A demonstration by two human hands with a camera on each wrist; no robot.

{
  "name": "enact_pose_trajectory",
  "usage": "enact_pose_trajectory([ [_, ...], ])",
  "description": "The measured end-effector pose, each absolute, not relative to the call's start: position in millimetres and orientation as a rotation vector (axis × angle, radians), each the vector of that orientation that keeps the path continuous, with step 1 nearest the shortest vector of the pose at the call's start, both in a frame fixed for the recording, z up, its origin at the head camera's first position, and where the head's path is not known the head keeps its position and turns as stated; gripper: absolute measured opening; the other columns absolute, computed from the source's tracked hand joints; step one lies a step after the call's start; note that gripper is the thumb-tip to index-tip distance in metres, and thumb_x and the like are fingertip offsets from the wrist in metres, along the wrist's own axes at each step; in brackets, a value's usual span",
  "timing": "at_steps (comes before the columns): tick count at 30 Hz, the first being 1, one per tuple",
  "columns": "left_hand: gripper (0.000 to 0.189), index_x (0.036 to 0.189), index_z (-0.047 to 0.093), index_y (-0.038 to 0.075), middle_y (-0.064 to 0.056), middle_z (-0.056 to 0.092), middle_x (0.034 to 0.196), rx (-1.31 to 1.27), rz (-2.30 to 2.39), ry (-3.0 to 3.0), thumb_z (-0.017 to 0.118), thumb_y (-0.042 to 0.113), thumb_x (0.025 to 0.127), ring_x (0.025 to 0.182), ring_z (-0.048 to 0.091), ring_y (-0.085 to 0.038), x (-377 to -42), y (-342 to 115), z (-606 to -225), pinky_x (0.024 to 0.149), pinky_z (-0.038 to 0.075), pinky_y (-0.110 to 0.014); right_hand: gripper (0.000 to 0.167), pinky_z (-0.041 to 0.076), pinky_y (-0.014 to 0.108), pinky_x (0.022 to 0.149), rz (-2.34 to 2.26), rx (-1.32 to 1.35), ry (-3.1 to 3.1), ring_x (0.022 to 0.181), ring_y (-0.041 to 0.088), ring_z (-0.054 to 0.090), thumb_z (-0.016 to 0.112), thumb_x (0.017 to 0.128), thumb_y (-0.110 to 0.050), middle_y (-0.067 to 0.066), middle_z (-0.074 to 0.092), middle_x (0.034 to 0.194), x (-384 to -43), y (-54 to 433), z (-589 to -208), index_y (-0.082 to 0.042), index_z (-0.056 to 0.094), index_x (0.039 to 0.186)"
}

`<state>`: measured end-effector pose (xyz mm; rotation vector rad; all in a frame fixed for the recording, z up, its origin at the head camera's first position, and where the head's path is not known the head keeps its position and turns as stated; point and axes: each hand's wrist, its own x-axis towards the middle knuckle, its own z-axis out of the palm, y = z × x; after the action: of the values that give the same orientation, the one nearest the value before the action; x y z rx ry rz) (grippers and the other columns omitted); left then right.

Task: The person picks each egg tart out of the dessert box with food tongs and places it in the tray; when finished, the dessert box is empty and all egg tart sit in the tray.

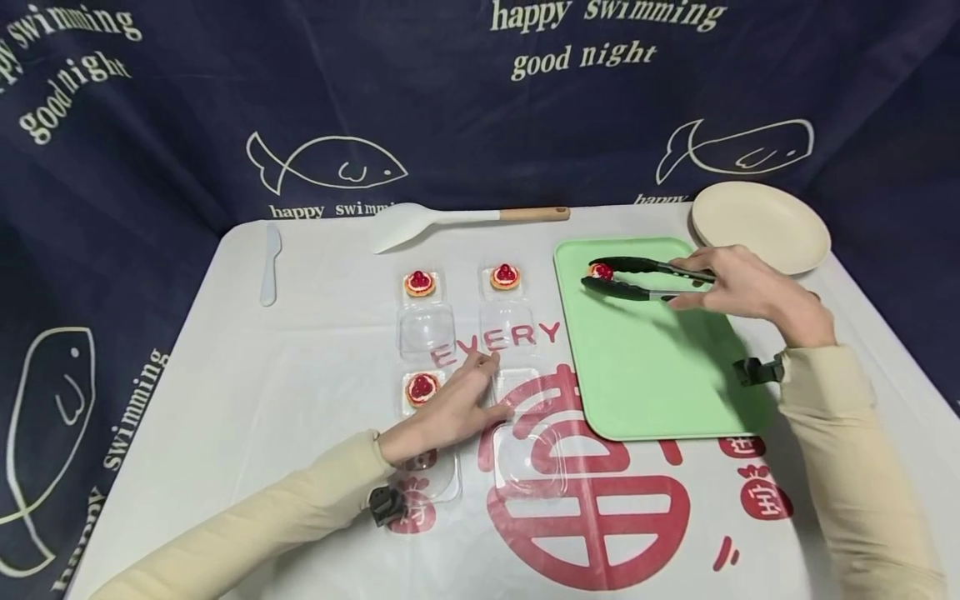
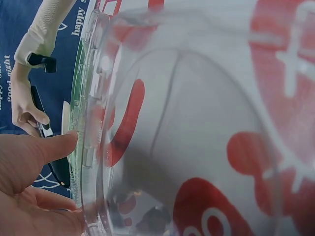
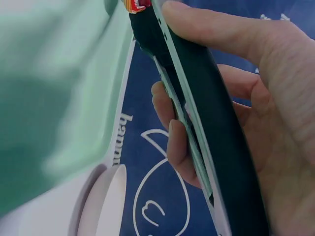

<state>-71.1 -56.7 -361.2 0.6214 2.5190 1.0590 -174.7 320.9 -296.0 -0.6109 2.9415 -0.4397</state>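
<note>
My right hand (image 1: 753, 287) grips black-tipped tongs (image 1: 626, 289) over the green tray (image 1: 660, 367). Between the tong tips sits a small tart (image 1: 600, 272) with red fruit on top; in the right wrist view only a bit of it shows at the upper edge. My left hand (image 1: 450, 404) reaches across the table with thumb and fingers spread at the left edge of a clear plastic box (image 1: 523, 392), its lid (image 1: 529, 462) folded out toward the front. Left of that hand, another tart (image 1: 422, 389) sits in its own clear box, partly hidden by the hand.
Two more tarts, one left (image 1: 420, 284) and one right (image 1: 505, 277), sit in clear boxes farther back. A white spatula (image 1: 408, 227) lies along the far edge, a pale knife (image 1: 270, 267) at far left. An oval cream plate (image 1: 761, 225) stands behind the tray.
</note>
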Motion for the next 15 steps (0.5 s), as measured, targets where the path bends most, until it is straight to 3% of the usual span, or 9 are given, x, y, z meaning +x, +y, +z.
enact_pose_trajectory([
  [2, 0.076, 0.146, 0.031, -0.012, -0.030, 0.030, 0.151, 0.637, 1.069, 2.522, 0.071, 0.020, 0.089, 0.139, 0.034, -0.040, -71.0, -56.8, -361.8, 0.116, 0.029, -0.046, 0.060, 0.050, 0.052, 0.082, -0.416, -0.587, 2.930, 0.087, 0.031, 0.066, 0.082, 0.078, -0.026, 0.030, 0.060, 0.124, -179.1, 323.0, -296.4, 0.008, 0.063, 0.123],
  [7, 0.078, 0.145, 0.031, -0.014, -0.027, 0.041, 0.139, 0.671, 1.080, 2.533, 0.073, 0.018, 0.087, 0.124, 0.049, -0.037, -70.4, -57.1, -362.4, 0.110, 0.040, -0.044, 0.061, 0.049, 0.051, 0.081, -0.372, -0.579, 2.920, 0.062, 0.019, 0.056, 0.081, 0.080, -0.027, 0.031, 0.058, 0.126, -186.2, 321.9, -297.1, 0.009, 0.061, 0.125],
  [9, 0.078, 0.145, 0.031, -0.014, -0.025, 0.042, 0.137, 0.673, 1.079, 2.536, 0.073, 0.018, 0.087, 0.121, 0.051, -0.035, -70.2, -57.3, -362.1, 0.109, 0.041, -0.043, 0.060, 0.049, 0.050, 0.081, -0.375, -0.583, 2.921, 0.060, 0.018, 0.054, 0.080, 0.080, -0.026, 0.030, 0.059, 0.126, -187.9, 320.4, -298.2, 0.008, 0.061, 0.125],
  [11, 0.078, 0.145, 0.032, -0.014, -0.025, 0.042, 0.136, 0.675, 1.078, 2.537, 0.073, 0.018, 0.087, 0.121, 0.051, -0.035, -69.9, -57.4, -362.0, 0.109, 0.041, -0.043, 0.060, 0.049, 0.051, 0.082, -0.377, -0.584, 2.918, 0.064, 0.023, 0.057, 0.080, 0.080, -0.027, 0.031, 0.059, 0.125, -189.3, 320.3, -300.4, 0.009, 0.061, 0.125],
  [15, 0.078, 0.145, 0.031, -0.014, -0.026, 0.041, 0.139, 0.675, 1.077, 2.536, 0.073, 0.018, 0.087, 0.124, 0.049, -0.036, -70.5, -57.3, -362.2, 0.110, 0.040, -0.044, 0.062, 0.048, 0.056, 0.086, -0.401, -0.575, 2.909, 0.093, 0.038, 0.064, 0.080, 0.081, -0.028, 0.032, 0.059, 0.122, -191.1, 321.1, -304.8, 0.009, 0.060, 0.126],
])
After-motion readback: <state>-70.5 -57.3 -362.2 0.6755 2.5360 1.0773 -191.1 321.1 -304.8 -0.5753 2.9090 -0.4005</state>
